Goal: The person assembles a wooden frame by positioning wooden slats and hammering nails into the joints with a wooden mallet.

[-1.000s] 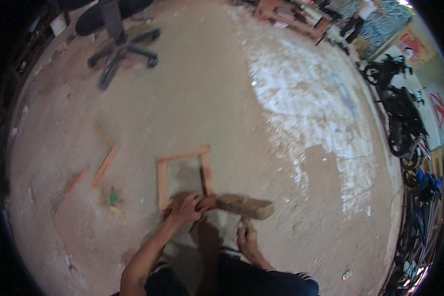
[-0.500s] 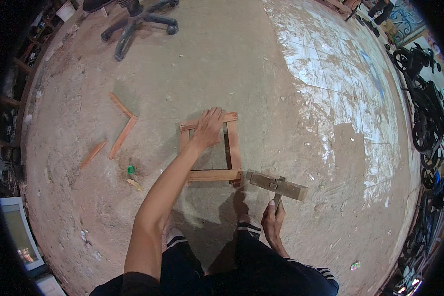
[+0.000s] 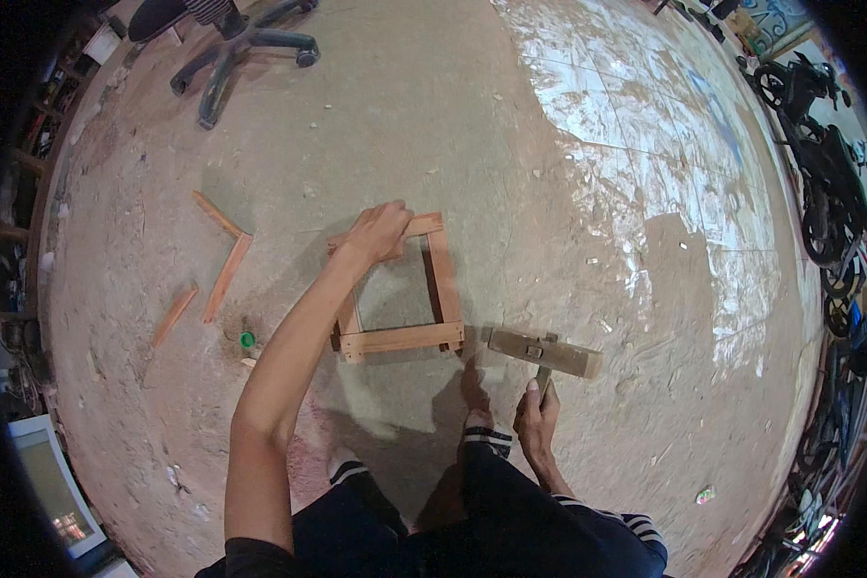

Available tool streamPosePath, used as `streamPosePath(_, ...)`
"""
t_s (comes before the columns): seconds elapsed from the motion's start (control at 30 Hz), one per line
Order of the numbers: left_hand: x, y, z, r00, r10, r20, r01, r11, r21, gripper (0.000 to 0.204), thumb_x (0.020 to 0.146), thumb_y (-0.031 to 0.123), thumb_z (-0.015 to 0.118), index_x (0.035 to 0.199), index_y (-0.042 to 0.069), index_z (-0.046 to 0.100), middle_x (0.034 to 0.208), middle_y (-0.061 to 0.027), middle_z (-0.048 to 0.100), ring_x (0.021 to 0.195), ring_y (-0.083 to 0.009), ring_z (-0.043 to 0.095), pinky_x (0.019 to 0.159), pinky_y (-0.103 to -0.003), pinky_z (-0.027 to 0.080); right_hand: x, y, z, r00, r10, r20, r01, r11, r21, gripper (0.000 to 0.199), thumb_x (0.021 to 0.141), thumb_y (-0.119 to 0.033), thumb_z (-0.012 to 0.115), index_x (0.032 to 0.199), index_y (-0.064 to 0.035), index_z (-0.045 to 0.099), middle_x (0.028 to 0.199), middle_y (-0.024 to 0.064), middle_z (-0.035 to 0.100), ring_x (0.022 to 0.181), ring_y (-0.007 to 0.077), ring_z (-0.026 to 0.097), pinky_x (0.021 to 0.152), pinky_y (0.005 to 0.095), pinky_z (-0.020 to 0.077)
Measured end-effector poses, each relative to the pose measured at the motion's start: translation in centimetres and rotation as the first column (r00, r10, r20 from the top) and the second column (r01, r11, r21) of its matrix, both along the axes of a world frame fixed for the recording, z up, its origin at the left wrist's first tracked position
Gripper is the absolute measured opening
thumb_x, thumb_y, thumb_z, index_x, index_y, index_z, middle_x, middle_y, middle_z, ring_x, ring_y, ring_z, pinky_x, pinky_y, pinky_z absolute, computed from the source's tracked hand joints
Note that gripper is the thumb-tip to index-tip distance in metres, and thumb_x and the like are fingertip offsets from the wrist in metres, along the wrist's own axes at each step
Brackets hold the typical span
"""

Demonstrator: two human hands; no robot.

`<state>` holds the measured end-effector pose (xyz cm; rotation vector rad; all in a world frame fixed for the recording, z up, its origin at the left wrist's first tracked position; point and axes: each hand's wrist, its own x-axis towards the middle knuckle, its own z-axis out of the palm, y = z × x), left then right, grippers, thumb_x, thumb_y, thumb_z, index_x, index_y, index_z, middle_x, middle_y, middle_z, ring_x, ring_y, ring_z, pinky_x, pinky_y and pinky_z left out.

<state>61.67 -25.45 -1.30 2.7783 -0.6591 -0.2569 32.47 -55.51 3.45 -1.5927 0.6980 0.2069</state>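
Note:
My left hand [image 3: 380, 231] is closed around the far bar of a square wooden frame [image 3: 405, 337]. The frame is made of reddish-brown slats, with small marks at its near left corner. It looks tilted or slightly raised, with its shadow beside it. In my right hand [image 3: 537, 419] is the handle of a wooden mallet [image 3: 573, 358]; its long block head lies crosswise, to the right of the frame and apart from it. The palm side of my left hand is hidden.
Two slats meeting at an angle [image 3: 229, 270] and a shorter wooden strip [image 3: 174, 316] lie on the left of the dusty floor. A green cap [image 3: 248, 339] is near them. An office chair base [image 3: 246, 43] stands far left; motorcycles [image 3: 824, 183] line the right edge.
The wooden frame has shifted left with my left hand, and more of its near left corner shows. My right hand still holds the mallet in nearly the same place.

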Motion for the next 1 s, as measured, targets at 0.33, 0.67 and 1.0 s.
streamPosePath(0.33,-0.7,-0.4,-0.1,0.998,-0.031,-0.048,0.03,1.0,-0.008,0.022,0.084,0.011,0.071,0.101,-0.002,0.066,0.106,-0.0191,0.065,0.1,-0.0396,0.067,0.084,-0.049,0.055,0.1,0.4,-1.0,0.996,0.017,0.086,-0.015,1.0,-0.026,0.026,0.108,-0.031,0.05,0.095,-0.0094,0.049,0.064,-0.0039,0.044,0.047,0.006,0.039,0.04,0.0247,0.0339)
streamPosePath(0.67,-2.3,-2.7,-0.9,0.993,0.109,-0.051,-0.115,0.984,-0.138,0.05,0.088,0.021,0.068,0.135,0.004,0.062,0.138,-0.02,0.06,0.129,-0.0404,0.056,0.111,-0.049,0.045,0.0,0.2,-0.8,0.998,0.023,0.053,-0.022,0.999,-0.029,0.025,0.109,-0.03,0.049,0.098,-0.0068,0.051,0.066,-0.0044,0.045,0.052,0.0061,0.042,0.045,0.0259,0.0361)
streamPosePath(1.0,-1.5,-3.4,-1.0,0.976,0.11,-0.188,-0.149,0.967,-0.206,0.046,0.087,0.013,0.065,0.131,0.0,0.064,0.129,-0.0187,0.066,0.126,-0.0347,0.059,0.111,-0.045,0.046,0.1,-0.3,-0.7,1.0,0.009,-0.017,-0.01,0.999,-0.041,0.025,0.109,-0.029,0.049,0.102,-0.005,0.053,0.069,-0.0028,0.048,0.055,0.0072,0.044,0.047,0.0267,0.0391)
